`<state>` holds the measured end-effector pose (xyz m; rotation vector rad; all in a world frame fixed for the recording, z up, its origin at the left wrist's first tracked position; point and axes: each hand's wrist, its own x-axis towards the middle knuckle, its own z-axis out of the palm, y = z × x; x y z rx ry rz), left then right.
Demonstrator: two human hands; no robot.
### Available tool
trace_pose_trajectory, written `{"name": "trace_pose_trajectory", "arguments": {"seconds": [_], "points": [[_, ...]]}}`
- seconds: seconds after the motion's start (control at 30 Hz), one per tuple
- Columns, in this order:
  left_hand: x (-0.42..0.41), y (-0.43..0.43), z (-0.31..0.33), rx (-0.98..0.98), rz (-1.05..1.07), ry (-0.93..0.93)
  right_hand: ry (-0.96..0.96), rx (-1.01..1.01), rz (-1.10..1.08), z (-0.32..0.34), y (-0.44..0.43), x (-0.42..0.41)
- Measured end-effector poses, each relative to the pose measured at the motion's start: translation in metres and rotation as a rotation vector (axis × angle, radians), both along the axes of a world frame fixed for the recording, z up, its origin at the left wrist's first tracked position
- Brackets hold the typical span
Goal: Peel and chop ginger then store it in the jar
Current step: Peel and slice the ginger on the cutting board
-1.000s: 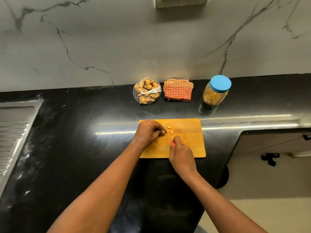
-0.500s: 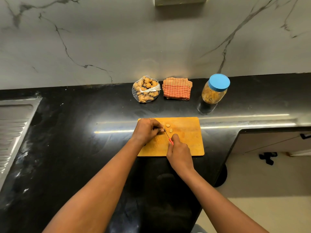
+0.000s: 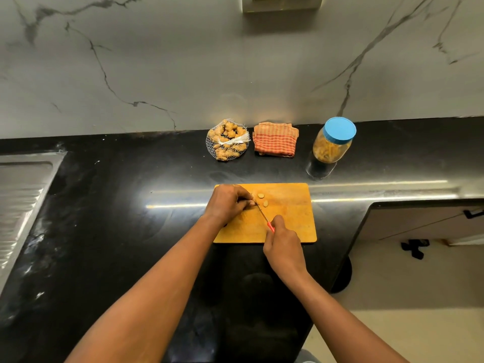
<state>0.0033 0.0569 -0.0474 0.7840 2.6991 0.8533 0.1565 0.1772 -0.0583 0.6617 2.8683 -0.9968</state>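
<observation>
On the wooden chopping board point(image 3: 288, 218), the left hand point(image 3: 227, 204) curls over a ginger piece; the right hand point(image 3: 284, 247) grips a red-handled knife point(image 3: 264, 217).

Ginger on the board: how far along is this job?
Done: two slices lie on the cutting board. In hand: the left hand holds a ginger piece while the right hand slices it with the knife. Left: more chopping, then the jar, its lid on; the mesh bag holds more ginger.

Left hand point(image 3: 227, 203) curled, right hand point(image 3: 284, 247) gripping
</observation>
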Motion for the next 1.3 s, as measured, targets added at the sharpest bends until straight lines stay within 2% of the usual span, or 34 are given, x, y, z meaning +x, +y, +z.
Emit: {"name": "trace_pose_trajectory", "arguments": {"seconds": [0.23,0.9,1.3], "points": [[-0.003,-0.003,0.001,-0.045,-0.103,0.021,0.035,-0.032,-0.045,0.003,-0.005,-0.008],[-0.003,-0.006,-0.008,0.034,-0.073,0.044,0.101,-0.043,0.027,0.001,-0.002,-0.009],[-0.004,-0.006,-0.011,0.017,-0.136,0.136,0.105,-0.045,0.098,-0.001,0.005,-0.027]]}}
